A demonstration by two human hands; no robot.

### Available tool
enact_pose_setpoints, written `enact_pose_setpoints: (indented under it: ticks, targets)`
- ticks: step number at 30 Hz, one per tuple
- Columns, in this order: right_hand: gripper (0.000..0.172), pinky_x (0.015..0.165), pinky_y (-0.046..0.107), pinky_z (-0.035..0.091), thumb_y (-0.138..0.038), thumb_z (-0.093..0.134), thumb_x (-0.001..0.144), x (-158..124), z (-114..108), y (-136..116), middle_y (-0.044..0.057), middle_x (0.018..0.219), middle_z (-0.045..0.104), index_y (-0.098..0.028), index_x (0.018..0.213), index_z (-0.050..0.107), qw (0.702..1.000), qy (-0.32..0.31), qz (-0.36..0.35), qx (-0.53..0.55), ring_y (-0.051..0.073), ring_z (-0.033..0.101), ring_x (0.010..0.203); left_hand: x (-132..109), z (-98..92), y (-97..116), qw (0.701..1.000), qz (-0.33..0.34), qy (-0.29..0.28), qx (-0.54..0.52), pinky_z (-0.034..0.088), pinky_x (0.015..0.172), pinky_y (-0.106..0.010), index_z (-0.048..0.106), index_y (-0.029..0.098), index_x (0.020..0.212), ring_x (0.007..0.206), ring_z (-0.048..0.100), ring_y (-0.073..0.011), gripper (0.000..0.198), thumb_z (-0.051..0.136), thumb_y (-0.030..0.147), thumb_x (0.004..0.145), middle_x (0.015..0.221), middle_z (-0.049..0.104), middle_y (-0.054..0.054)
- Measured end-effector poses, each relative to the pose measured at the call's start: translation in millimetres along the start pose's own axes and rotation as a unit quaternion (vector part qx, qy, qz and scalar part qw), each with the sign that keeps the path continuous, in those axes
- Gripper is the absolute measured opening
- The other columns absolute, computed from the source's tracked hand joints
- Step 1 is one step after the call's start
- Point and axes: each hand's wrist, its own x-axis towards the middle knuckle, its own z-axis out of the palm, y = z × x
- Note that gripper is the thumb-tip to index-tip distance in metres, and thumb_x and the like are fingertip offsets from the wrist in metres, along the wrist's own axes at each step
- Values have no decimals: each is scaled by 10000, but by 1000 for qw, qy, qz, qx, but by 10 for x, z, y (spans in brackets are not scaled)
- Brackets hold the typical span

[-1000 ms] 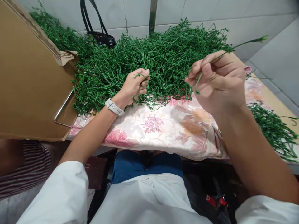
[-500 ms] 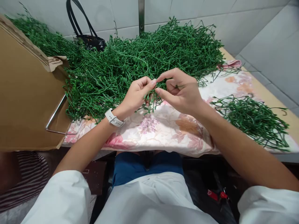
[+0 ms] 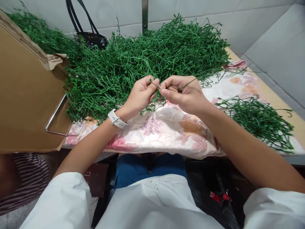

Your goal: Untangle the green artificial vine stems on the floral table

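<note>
My left hand (image 3: 143,93) is closed in a pinch on a thin green stem (image 3: 155,84), which crosses its thumb. Beside it, my right hand (image 3: 184,93) pinches with thumb and index finger where the stem runs between the hands. A length of green stem (image 3: 190,83) also slants across the right hand's curled fingers; whether it is the same piece I cannot tell. Just behind both hands spreads a large heap of tangled green stems (image 3: 133,63). A smaller pile of similar stems (image 3: 257,122) lies to the right, beyond my right forearm.
A floral cloth (image 3: 152,136) covers the table. At left stands a cardboard box (image 3: 28,95), with a bent metal wire stand (image 3: 56,111) against it. A black handbag (image 3: 95,39) sits behind the heap by the tiled wall. A striped garment (image 3: 28,178) shows at lower left.
My right thumb and index finger, apart before, have closed together against the stem near my left fingertips. The stem across the left thumb now shows. The view has shifted slightly.
</note>
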Motion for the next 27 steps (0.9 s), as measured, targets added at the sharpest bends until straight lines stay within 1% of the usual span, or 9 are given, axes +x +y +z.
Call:
enact_pose_setpoints:
  ticks: [5, 9, 11, 13, 17, 19, 21, 24, 27]
  targets:
    - [514, 408, 253, 232, -624, 923, 735, 16, -6, -26, -88, 534, 377, -214, 776, 616, 987, -40, 47, 148, 57, 275, 444, -4, 31, -1, 998, 39, 43, 34, 304, 517, -254, 471, 216, 749, 539, 389, -79, 468, 691, 556, 985, 618, 418, 40]
    - [354, 418, 238, 267, -450, 873, 873, -54, -9, -67, -94, 505, 367, -185, 808, 648, 970, -150, 0, 189, 51, 296, 439, 93, -122, 53, 989, 54, 138, 26, 296, 529, -242, 492, 235, 851, 606, 431, -81, 442, 533, 629, 1045, 673, 419, 28]
    - [304, 433, 234, 303, -403, 834, 921, -68, -2, -86, -76, 529, 420, -175, 826, 655, 967, -167, -7, 191, 59, 366, 455, 123, -196, 92, 986, 67, 153, 21, 288, 518, -233, 490, 244, 882, 608, 431, -77, 407, 491, 601, 1077, 668, 410, 31]
    - [353, 472, 239, 368, -439, 845, 904, -51, 3, -98, -54, 596, 459, -181, 803, 627, 971, -134, 14, 199, 72, 415, 509, 108, -210, 136, 988, 68, 136, 22, 295, 510, -228, 507, 239, 901, 592, 449, -70, 386, 524, 584, 1073, 667, 412, 34]
    - [501, 591, 291, 510, -578, 847, 847, 9, -8, -92, 19, 822, 568, -214, 766, 513, 979, -45, 52, 192, 125, 509, 670, 6, -101, 188, 995, 52, 85, 14, 329, 524, -208, 561, 208, 929, 588, 540, -60, 389, 571, 577, 1054, 678, 444, 35]
    - [505, 627, 316, 541, -608, 801, 875, 21, -15, -75, 51, 910, 624, -227, 789, 481, 981, -29, 60, 181, 159, 576, 747, -25, -49, 181, 996, 39, 78, 10, 329, 519, -201, 577, 207, 921, 562, 535, -60, 351, 563, 523, 1072, 648, 439, 40]
    - [493, 648, 323, 545, -589, 812, 869, 22, -15, -51, 34, 848, 622, -231, 815, 478, 976, -33, 66, 206, 159, 585, 726, -27, -23, 156, 997, 26, 77, 6, 323, 500, -201, 588, 213, 909, 515, 495, -61, 303, 571, 463, 1079, 607, 433, 49]
    - [474, 530, 290, 447, -585, 828, 859, 24, 1, -8, -55, 638, 438, -242, 862, 501, 973, -24, 72, 216, 113, 419, 529, -3, -18, 113, 998, 9, 68, -3, 332, 489, -203, 614, 223, 922, 474, 462, -65, 256, 584, 425, 1075, 573, 463, 55]
    - [488, 427, 270, 265, -680, 785, 869, 38, 33, 45, -90, 577, 308, -259, 919, 544, 990, 19, 53, 132, 96, 237, 457, 20, -16, 91, 998, -16, 57, -11, 367, 505, -197, 637, 225, 963, 474, 481, -65, 249, 585, 442, 1072, 578, 521, 52]
